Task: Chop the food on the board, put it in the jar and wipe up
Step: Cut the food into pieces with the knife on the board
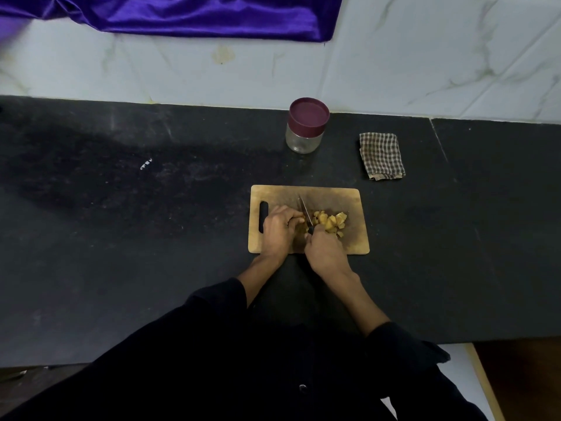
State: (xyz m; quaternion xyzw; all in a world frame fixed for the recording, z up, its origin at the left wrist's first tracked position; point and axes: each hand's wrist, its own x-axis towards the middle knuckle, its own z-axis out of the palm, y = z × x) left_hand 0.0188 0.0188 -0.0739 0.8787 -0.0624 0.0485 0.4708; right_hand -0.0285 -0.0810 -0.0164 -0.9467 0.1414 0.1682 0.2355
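The dark desk (121, 238) runs across the whole view, with a pale tiled wall behind it and a purple cloth (188, 16) draped at the top. On the desk, close to the person, lies the wooden board (355, 238), its handle slot to the left. Well behind the board stands the jar (305, 138), its maroon lid on, and to the right of it, apart, sits a folded checked rag (382, 155). The left hand (279, 229) rests on the board with its fingers curled down on what seems to be the uncut piece, though that piece is mostly hidden. The right hand (326, 253) is wrapped around the dark handle of the knife (306, 212), whose blade points away from the person and lies between the two hands. Just right of the blade is the food (329, 222), a heap of yellowish chunks near the middle of the board. Chopping looks well under way. To do it well, the left fingertips should stay tucked back from the blade, the cuts should come straight down with the tip kept low, and the finished chunks should be left heaped to the right so they do not roll off the board. The jar's lid must come off before filling.
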